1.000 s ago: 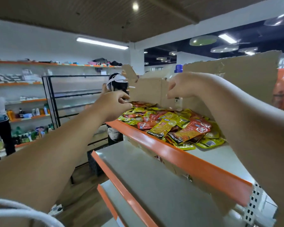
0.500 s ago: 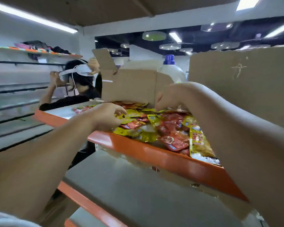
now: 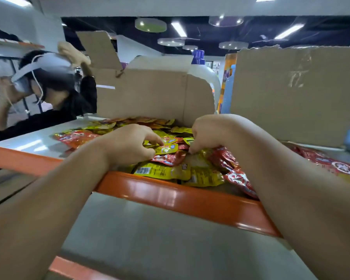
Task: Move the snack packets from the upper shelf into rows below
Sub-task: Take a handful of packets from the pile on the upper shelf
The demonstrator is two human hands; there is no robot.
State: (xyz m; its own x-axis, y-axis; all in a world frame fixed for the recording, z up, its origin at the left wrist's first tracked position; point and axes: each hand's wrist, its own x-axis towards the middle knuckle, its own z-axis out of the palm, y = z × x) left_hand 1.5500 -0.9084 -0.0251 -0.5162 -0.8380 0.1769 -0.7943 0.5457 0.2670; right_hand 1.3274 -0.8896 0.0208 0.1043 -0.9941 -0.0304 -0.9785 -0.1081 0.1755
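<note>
Head view, upper shelf at centre frame. The snack packets (image 3: 192, 172), red and yellow foil pouches, lay in a loose heap on the upper shelf (image 3: 170, 196), spreading from its orange front lip back to an open cardboard box (image 3: 150, 93) in the middle of the frame. Some packets reached the lip, and one red pouch hung partly over it at centre right.

The left hand (image 3: 129, 146) came in from the lower left and rested on the heap. Its fingers (image 3: 155, 138) were curled, with forefinger and thumb closed on the edge of a yellow packet (image 3: 167, 148). The right hand (image 3: 208, 134) came in from the right, just beside the left and apart from it. Its fingers (image 3: 192, 147) were bent downward with the tips among the pouches; whether they were clamped on a packet could not be told.

The lower shelf (image 3: 150, 239), a grey surface, filled the bottom of the frame. A cardboard panel (image 3: 291, 93) stood upright at the upper right. A white bottle (image 3: 207, 75) with a blue cap showed behind the box. A second person (image 3: 55, 98) wearing a white headset was at the upper left, beyond the shelf.
</note>
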